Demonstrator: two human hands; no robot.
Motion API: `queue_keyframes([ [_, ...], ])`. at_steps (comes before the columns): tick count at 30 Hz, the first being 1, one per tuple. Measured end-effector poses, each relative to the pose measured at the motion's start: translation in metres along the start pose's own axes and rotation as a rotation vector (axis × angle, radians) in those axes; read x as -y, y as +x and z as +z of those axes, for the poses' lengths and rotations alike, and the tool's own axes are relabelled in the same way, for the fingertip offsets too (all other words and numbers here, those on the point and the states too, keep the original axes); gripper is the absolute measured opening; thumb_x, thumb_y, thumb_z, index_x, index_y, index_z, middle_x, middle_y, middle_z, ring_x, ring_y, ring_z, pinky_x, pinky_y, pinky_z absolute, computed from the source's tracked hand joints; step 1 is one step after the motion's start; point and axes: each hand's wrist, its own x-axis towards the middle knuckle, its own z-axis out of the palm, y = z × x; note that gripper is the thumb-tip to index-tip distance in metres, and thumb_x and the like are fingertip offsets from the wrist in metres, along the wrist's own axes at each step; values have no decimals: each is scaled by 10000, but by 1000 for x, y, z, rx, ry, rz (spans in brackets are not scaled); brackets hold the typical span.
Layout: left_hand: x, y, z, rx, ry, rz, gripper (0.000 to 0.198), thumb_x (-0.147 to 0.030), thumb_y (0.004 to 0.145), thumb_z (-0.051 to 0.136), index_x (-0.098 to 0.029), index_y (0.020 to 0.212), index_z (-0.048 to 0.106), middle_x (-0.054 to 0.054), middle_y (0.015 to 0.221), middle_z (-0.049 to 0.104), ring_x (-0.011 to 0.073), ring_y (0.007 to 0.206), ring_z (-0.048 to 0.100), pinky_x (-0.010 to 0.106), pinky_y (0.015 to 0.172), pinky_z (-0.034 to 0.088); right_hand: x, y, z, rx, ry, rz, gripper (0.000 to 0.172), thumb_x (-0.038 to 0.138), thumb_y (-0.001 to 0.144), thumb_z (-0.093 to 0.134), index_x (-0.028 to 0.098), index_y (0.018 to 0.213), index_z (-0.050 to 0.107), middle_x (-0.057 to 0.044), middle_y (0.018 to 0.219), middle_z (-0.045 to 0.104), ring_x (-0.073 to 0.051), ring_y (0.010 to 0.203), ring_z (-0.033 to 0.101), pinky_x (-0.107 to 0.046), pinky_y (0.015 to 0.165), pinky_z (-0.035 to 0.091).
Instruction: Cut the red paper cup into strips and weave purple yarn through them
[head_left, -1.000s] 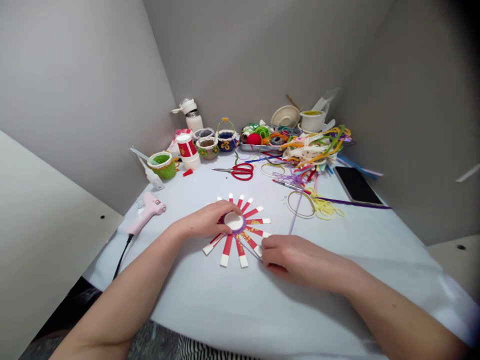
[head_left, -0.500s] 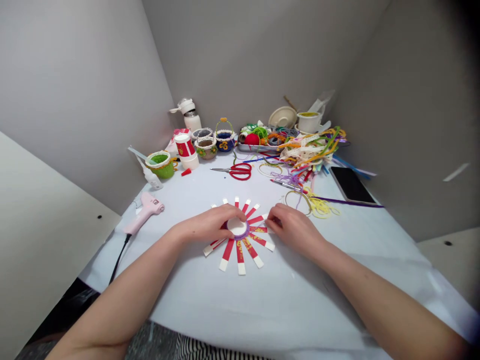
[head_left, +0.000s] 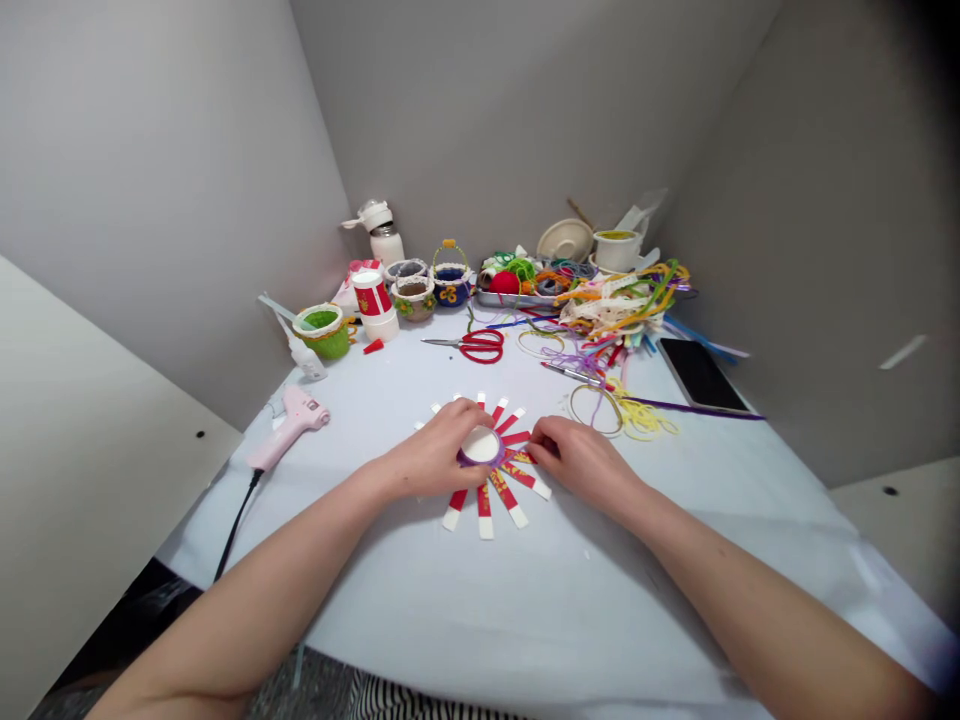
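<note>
A paper cup cut into red-and-white strips [head_left: 507, 497] lies flat on the table like a star, its white round base [head_left: 481, 444] ringed by a purple cord. My left hand [head_left: 433, 456] curls over the left side of the base and grips it, covering several strips. My right hand [head_left: 579, 458] rests on the strips at the right, its fingers pinched together at the purple cord by the base; what sits between the fingertips is too small to name.
A pink glue gun [head_left: 291, 424] with a black cable lies at the left. Red scissors [head_left: 478, 346], small decorated cups [head_left: 411, 296], a green cup [head_left: 325, 330], a tray of coloured cords [head_left: 615, 300], yellow wire loops [head_left: 622, 413] and a black phone [head_left: 700, 372] stand behind.
My right hand came up from below the strips to the base's right side. My left hand closed further round the base.
</note>
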Motion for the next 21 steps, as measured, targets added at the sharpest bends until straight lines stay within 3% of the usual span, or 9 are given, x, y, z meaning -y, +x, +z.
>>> queue_keyframes([
  [3,-1,2,6,-24,9,-73,426,-296,820,718,-177,1190,543,115,1180,567,290,1118,549,453,995,470,-1,0,1,6,3,6,129,252,920,546,204,827,622,-35,854,688,-168,736,589,-260,629,353],
  [7,2,2,3,3,25,-91,428,-279,843,714,-212,1223,528,102,1234,589,300,1171,532,452,1007,451,-4,-1,-2,22,32,-17,127,254,925,557,197,845,638,-42,876,684,-175,766,601,-265,658,380],
  [15,14,0,-19,124,65,-68,405,-197,857,654,-233,1250,563,87,1244,603,294,1187,530,445,1022,442,-10,-7,-17,36,141,-253,169,145,919,519,199,901,679,-47,941,653,-168,846,607,-260,749,428],
  [21,20,-1,-24,185,4,-31,442,-120,827,636,-242,1248,574,64,1323,599,266,1263,506,424,1081,412,1,-22,-27,307,215,-464,177,105,891,523,198,855,670,-18,901,650,-134,796,594,-224,721,417],
])
